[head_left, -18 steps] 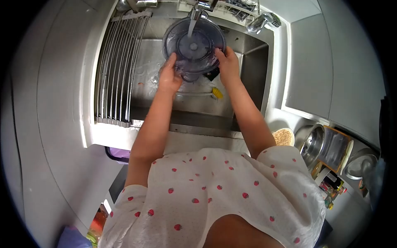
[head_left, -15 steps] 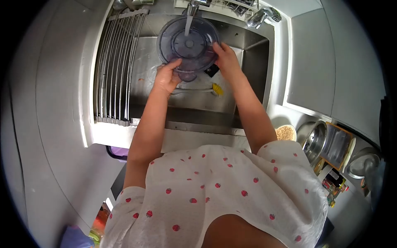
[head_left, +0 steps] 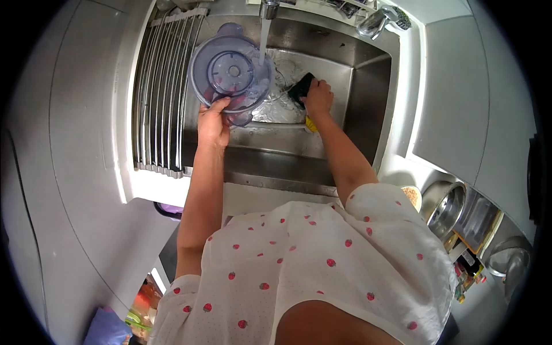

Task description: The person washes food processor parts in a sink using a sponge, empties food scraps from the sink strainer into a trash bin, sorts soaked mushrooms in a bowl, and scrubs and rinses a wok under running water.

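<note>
A clear bluish round plastic lid [head_left: 231, 57] with tabs on its rim is tilted in the left part of the sink. My left hand [head_left: 213, 123] grips its lower edge, thumb on top and fingers seen through the plastic. Water [head_left: 264, 40] runs from the faucet [head_left: 269, 9] onto the lid's right side. Over to the right, my right hand [head_left: 319, 99] has its fingers closed on a dark green scouring pad [head_left: 301, 87] near the sink floor. Just below that hand lies a brush with a yellow head [head_left: 311, 124] and a pale handle.
A roll-up metal rack [head_left: 164, 98] covers the left end of the steel sink [head_left: 371, 98]. A second metal spout [head_left: 376, 22] stands at the back right. Metal bowls [head_left: 448, 207] and a tub of grain [head_left: 411, 195] sit on the right.
The lid has shifted left, now in my left hand alone. My right hand has let go of its edge, moved right and down, and closed on the scouring pad.
</note>
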{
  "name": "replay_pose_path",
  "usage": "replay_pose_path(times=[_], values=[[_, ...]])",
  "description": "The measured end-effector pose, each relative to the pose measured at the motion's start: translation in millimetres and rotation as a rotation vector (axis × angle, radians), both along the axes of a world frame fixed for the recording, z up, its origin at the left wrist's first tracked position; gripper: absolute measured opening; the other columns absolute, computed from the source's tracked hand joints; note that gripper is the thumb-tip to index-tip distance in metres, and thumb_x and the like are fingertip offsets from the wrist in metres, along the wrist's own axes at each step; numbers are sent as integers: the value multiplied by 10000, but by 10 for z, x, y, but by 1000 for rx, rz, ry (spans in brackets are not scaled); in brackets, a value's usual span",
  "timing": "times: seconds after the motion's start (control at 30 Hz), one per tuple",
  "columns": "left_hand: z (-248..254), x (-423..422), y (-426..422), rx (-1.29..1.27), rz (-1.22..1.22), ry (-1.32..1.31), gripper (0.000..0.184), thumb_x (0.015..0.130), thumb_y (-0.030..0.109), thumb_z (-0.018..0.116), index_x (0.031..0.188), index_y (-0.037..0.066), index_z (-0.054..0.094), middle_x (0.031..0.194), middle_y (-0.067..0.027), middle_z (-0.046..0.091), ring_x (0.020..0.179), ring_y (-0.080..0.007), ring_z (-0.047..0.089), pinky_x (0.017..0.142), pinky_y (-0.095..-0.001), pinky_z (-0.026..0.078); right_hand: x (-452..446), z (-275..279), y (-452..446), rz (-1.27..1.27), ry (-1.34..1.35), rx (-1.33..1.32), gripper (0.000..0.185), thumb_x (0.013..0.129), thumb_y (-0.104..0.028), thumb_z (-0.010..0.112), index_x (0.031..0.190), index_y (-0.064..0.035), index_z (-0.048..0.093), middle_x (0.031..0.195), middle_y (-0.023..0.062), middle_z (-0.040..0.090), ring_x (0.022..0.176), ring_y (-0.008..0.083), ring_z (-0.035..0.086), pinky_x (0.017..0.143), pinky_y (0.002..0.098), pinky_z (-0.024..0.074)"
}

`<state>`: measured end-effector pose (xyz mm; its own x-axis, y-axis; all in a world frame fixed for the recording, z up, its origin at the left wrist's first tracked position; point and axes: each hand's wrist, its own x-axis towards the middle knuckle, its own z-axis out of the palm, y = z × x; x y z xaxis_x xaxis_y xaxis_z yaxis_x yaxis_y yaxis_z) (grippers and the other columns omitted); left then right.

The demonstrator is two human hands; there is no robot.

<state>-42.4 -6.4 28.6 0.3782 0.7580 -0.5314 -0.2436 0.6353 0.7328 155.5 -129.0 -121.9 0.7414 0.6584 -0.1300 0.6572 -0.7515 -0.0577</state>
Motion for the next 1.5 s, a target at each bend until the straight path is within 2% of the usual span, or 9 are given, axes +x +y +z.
replay_pose_path(times=[0.33,0.4,0.53,0.7,1.03,1.17,1.3,1.43,1.5], values=[[-55,14,36,14,56,-12,363,706,-93,462,1052,17,464,1006,-122,549,877,-243,578,760,-340,506,286,-32,-191,-55,223,143,388,618,-167,699,946,-18,556,989,151,550,900,289,534,727,391,462],[-46,10,32,-2,34,-22,360,707,-92,461,1049,18,471,1005,-117,552,879,-235,575,769,-336,501,500,399,-55,-652,1108,491,325,611,-161,677,880,-13,571,966,171,566,843,320,557,680,402,476],[46,77,-46,-14,-2,24,384,689,-96,444,1051,21,489,1004,-101,560,896,-214,568,785,-322,486,415,1034,44,-150,439,290,356,606,-125,649,933,-17,560,874,164,570,770,352,551,681,378,468],[77,128,-170,9,-87,-21,460,642,-113,399,1074,20,490,1010,-97,565,918,-216,563,799,-321,467,-213,1590,481,114,202,964,349,633,-132,634,970,-58,580,960,139,540,911,307,522,787,359,421],[153,138,-227,189,-257,219,463,663,-145,407,1087,23,486,966,-59,568,831,-133,552,731,-238,441,-697,1841,949,450,392,1049,335,632,13,616,953,-68,560,938,131,517,903,316,501,781,361,414],[175,132,-227,355,-301,262,479,666,-148,401,1107,24,477,941,-54,567,811,-128,555,705,-225,446,-390,1611,969,151,355,914,290,647,15,611,917,-75,557,935,128,523,913,304,512,792,360,414],[130,163,-208,366,-267,308,536,641,-164,369,1137,15,465,942,-59,567,826,-129,554,735,-236,447,-732,1844,854,537,546,1043,230,669,3,592,887,-68,563,971,116,538,941,299,509,812,358,410],[126,137,-134,504,-309,323,505,629,-153,378,1092,6,502,933,-62,577,841,-137,553,768,-251,437,-468,1661,950,220,534,990,281,652,10,595,913,-85,555,958,108,547,965,295,492,846,374,390],[136,137,-90,463,-315,357,500,633,-141,386,1092,19,506,917,-63,582,832,-140,552,757,-250,438,-726,1764,871,420,471,993,273,658,16,580,913,-78,559,977,102,554,969,284,504,855,354,390]])
